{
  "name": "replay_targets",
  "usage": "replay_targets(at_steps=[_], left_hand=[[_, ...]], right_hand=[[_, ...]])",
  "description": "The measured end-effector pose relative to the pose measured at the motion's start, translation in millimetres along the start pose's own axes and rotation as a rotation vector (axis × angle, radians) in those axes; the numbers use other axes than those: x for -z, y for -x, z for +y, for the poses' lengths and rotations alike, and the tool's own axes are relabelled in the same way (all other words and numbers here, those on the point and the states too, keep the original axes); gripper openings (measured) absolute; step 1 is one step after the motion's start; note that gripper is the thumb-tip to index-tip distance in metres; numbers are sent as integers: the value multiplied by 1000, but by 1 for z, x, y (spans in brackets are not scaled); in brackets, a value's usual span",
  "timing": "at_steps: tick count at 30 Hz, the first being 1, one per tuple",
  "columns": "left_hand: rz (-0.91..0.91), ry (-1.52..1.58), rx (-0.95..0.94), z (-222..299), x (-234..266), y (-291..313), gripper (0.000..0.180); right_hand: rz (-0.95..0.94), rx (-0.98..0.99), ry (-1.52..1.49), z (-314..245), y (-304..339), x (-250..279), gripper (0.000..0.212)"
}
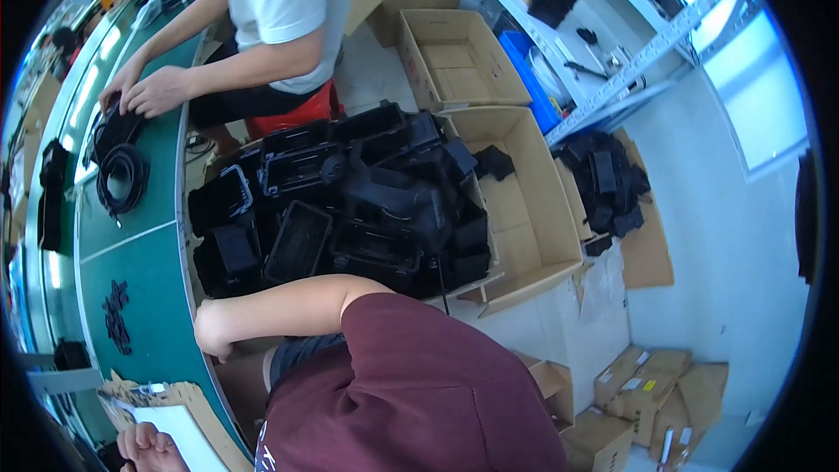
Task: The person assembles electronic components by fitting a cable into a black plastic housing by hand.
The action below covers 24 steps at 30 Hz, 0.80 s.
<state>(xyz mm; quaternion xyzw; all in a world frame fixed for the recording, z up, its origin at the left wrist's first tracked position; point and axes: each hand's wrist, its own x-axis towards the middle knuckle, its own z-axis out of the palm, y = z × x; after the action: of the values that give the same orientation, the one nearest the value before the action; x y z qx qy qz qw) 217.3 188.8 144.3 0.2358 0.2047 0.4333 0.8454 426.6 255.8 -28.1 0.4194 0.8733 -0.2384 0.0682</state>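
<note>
At the lower left, my left hand (150, 447) has its fingers curled in beside a clipboard (188, 424) with white paper; whatever it may hold is hidden. My right arm reaches across to the front edge of the green workbench (153, 297). There my right hand (214, 330) is bent down at the edge, its fingers mostly hidden. A small pile of black parts (115, 319) lies on the bench top, nearest to both hands. Farther up the bench, a co-worker's hands (144, 92) handle a black item next to a coiled black cable (122, 179).
A large box full of black plastic housings (376, 249) stands just beyond my right arm. Cardboard boxes (516, 227) sit beside and behind it. The co-worker sits on a red stool (297, 114). Shelving (568, 52) stands at the far right, and more cartons (647, 385) at the lower right.
</note>
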Motion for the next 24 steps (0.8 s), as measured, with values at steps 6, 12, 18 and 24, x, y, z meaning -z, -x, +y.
replay_targets(at_steps=[6, 12, 18, 24], left_hand=[[334, 133, -205, 3, 50, 11, 16], [416, 218, -436, 11, 103, 75, 16], [840, 28, -618, 3, 151, 136, 23], [1171, -612, -982, -56, 201, 207, 16]], right_hand=[[30, -3, 13, 4, -9, -22, 43], [-60, 120, 99, -19, -15, -12, 47], [123, 213, 10, -13, 8, -29, 34], [319, 323, -373, 18, 61, -19, 56]])
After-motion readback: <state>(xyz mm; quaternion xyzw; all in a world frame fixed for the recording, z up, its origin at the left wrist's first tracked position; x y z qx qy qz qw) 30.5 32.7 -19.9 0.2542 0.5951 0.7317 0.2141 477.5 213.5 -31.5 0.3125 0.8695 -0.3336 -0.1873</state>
